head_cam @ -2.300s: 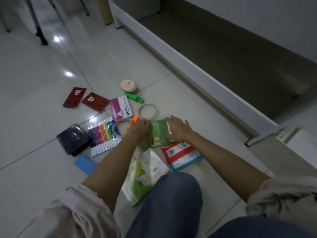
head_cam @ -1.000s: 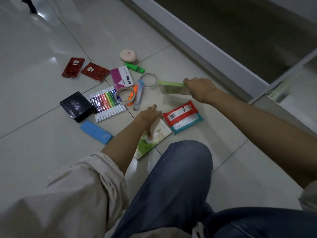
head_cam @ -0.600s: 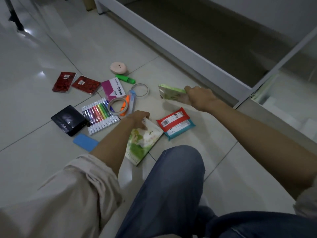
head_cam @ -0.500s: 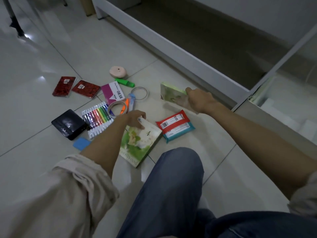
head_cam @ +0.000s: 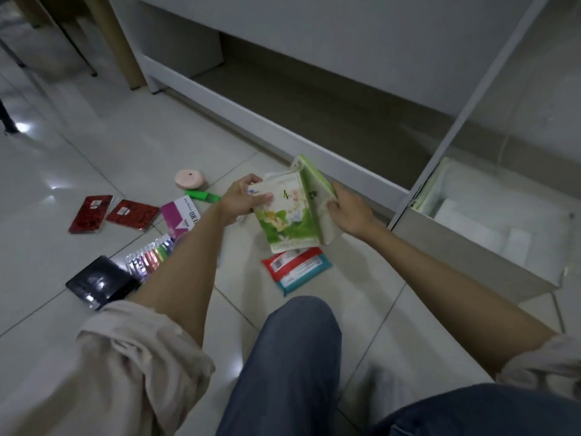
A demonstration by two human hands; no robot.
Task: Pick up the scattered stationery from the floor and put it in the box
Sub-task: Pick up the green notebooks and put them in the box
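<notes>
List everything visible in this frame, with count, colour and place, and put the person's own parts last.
booklets: 2, green and white, held together above the floor in both hands
wipes pack: 1, red and teal, on the floor below the booklets
small notebooks: 2, dark red, on the floor at left
card box: 1, magenta and white, right of the notebooks
marker set: 1, multicoloured, partly behind the left forearm
black case: 1, near the left sleeve
highlighter: 1, green, by the pink roll
pink roll: 1, farthest on the floor
box: 1, pale, at right, white sheets inside
left hand: grips the booklets' left edge
right hand: grips their right edge
</notes>
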